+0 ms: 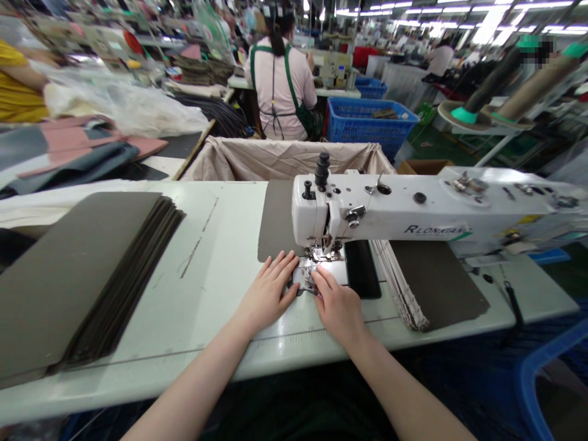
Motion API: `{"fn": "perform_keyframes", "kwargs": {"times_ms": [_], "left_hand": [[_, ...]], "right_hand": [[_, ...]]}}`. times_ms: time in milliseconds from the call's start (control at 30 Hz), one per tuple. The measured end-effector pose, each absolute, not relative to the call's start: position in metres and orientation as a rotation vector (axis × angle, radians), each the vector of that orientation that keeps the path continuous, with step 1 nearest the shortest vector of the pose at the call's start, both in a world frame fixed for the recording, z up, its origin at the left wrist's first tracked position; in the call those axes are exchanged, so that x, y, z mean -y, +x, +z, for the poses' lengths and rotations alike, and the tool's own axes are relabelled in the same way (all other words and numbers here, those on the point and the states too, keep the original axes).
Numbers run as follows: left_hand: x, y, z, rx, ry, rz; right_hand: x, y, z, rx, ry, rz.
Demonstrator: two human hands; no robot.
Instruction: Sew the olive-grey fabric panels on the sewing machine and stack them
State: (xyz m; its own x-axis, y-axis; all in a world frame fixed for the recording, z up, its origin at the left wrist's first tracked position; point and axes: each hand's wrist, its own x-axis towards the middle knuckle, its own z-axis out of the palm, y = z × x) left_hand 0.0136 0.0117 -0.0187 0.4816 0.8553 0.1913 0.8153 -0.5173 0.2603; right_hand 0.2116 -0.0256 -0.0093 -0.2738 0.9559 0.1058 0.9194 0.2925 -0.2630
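A white sewing machine [386, 205] stands over the table, its presser foot and needle area close in front of both my hands. My left hand [271, 291] lies flat with fingers stretched out, beside the metal plate [339, 271] and at the near edge of a grey-brown fabric panel [275, 214]. That panel runs back under the machine head, which hides part of it. My right hand [340, 309] rests just right of the left, fingers bent together over a small metal guide [305, 283] before the foot. Whatever is between its fingertips is too small to make out.
A thick stack of grey-brown panels [87, 263] fills the table's left side. Another stack [436, 282] lies right, under the machine arm. Behind the table hangs a beige cloth-lined bin [294, 156]. A co-worker [282, 86] sits beyond, near a blue crate [367, 125].
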Motion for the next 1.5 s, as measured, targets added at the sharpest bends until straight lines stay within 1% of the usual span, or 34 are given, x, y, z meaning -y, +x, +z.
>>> {"fn": "perform_keyframes", "kwargs": {"times_ms": [367,600,867,967,1100,1200,1333,1500], "left_hand": [[-0.011,0.014,-0.021,-1.486,2.57,0.536],[-0.011,0.017,-0.025,-1.511,2.651,0.508],[-0.011,0.006,-0.004,-2.028,2.472,0.556],[-0.003,-0.002,-0.01,-2.087,2.462,0.539],[0.032,-0.024,-0.032,-2.029,2.502,0.463],[0.066,-0.055,-0.042,-1.918,2.552,0.395],[0.088,-0.079,-0.029,-1.59,2.68,0.257],[0.06,-0.052,-0.007,-1.224,2.752,0.107]], "right_hand": [[0.027,0.212,-0.009,2.301,-1.72,0.216],[0.028,0.213,-0.008,2.286,-1.724,0.211],[0.033,0.214,0.001,2.277,-1.761,0.239],[0.032,0.213,0.005,2.27,-1.77,0.248],[0.037,0.219,0.013,2.268,-1.766,0.271],[0.059,0.238,0.019,2.176,-1.663,0.379],[0.11,0.268,0.015,1.887,-1.508,0.655],[0.173,0.277,-0.004,1.76,-1.582,0.9]]}}
